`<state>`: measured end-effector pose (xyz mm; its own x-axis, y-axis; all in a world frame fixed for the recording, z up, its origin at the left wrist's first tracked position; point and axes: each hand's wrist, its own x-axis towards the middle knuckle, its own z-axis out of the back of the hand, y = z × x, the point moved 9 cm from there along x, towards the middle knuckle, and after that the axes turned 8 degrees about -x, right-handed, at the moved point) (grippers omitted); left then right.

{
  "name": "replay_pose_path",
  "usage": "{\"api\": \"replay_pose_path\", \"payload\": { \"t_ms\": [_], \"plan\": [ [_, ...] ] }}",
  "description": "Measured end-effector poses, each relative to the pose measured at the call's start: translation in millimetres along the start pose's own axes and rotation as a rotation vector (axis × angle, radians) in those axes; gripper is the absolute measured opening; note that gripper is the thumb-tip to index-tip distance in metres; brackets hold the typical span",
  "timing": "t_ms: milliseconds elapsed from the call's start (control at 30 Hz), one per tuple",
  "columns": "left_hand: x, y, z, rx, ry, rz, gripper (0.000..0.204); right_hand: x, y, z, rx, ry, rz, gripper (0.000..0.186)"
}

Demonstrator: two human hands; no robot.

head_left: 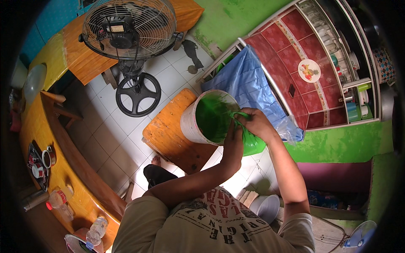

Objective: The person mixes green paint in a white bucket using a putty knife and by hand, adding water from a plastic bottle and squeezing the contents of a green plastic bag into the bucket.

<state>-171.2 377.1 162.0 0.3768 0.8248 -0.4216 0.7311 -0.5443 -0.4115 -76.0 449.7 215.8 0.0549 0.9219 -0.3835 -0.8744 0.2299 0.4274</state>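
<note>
Together, left hand (233,138) and right hand (255,123) with fingers closed on a bright-green plastic bag (253,144), bag at the near-right rim of a white plastic bucket (190,124), green inside, on an orange wooden stool (164,122).

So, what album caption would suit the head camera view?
Left hand and right hand hold a bright green bag at the rim of a green-smeared bucket over a wooden stool.

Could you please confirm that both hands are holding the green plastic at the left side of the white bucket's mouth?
Not quite: the head view shows the left hand and right hand holding the green plastic at the right side of the white bucket's mouth.
</note>
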Motion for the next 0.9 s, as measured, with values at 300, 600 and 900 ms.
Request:
{"api": "replay_pose_path", "payload": {
  "t_ms": [300, 600, 900],
  "plan": [
    [4, -2, -3, 0.076, 0.029, -0.011, 0.063, 1, -4, 1, 0.042, -0.02, 0.039, 0.022],
    [9, 5, 1, 0.135, 0.023, -0.028, 0.061, -4, -1, 3, 0.018, -0.055, 0.053, 0.023],
    [11, 3, 1, 0.153, 0.026, -0.047, 0.056, -6, 12, 5, -0.001, -0.028, -0.003, 0.029]
  ]
}}
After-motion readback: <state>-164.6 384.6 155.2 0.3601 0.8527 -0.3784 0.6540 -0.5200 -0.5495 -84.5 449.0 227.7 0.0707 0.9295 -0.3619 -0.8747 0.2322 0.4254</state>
